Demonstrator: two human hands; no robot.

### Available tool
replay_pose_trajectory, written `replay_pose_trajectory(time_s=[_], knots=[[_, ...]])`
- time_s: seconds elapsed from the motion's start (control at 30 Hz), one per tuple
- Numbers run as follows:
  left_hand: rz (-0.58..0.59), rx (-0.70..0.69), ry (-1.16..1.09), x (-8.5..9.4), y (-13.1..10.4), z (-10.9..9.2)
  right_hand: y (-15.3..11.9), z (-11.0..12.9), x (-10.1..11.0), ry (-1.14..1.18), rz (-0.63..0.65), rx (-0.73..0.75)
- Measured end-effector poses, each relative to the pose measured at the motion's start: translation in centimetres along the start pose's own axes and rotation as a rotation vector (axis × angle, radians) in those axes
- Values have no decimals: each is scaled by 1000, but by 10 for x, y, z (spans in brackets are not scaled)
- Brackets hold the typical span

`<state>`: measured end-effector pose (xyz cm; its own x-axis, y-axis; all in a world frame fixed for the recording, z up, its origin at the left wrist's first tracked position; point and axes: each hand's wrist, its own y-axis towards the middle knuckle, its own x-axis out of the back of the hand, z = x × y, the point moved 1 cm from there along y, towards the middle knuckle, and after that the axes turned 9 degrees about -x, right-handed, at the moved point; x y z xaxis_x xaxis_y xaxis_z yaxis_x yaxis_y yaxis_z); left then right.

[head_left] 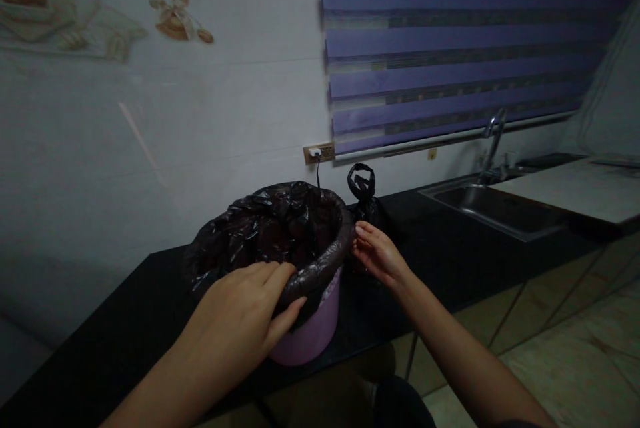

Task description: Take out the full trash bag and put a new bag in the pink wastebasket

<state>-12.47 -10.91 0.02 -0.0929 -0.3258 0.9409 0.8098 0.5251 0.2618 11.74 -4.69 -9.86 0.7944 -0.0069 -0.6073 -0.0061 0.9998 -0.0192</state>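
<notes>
A pink-purple bucket (313,335) stands on the dark counter, lined with a black trash bag (320,275) folded outward over its rim. My left hand (245,301) grips the near rim, fingers over the top and inside, thumb outside, with the bag between them. At the bag's right edge, the fingertips of my right hand (377,251) are pinched on the folded plastic. Behind that hand sits a second black plastic bag (364,195), its top tied in a loop. The bucket's far side is hidden under the bag.
A dark countertop (435,268) runs along the tiled wall. A plug sits in a wall socket (320,153) behind the bucket. Further right are a sink (480,205) with a faucet (493,145) and a pale board (575,185). A purple striped blind (440,48) covers the window.
</notes>
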Motion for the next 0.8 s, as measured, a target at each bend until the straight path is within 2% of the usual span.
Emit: replay_pose_trajectory(time_s=[0.07,0.13,0.27,0.33,0.5,0.7,0.8], knots=[[-13,-9,2,1,0,0,3,0,2,22,-36,-21],[-36,-18,9,1,0,0,10,4,2,-13,-73,19],[-68,-20,11,2,1,-1,29,22,0,-235,-123,254],[-47,-5,1,2,0,0,36,32,-4,-384,-86,326],[15,21,-25,1,0,0,39,39,-15,-689,-6,304],[-38,65,-89,7,-5,2,42,47,-12,-823,-93,271],[-82,51,-200,18,-8,19,51,67,-21,-998,-106,340]])
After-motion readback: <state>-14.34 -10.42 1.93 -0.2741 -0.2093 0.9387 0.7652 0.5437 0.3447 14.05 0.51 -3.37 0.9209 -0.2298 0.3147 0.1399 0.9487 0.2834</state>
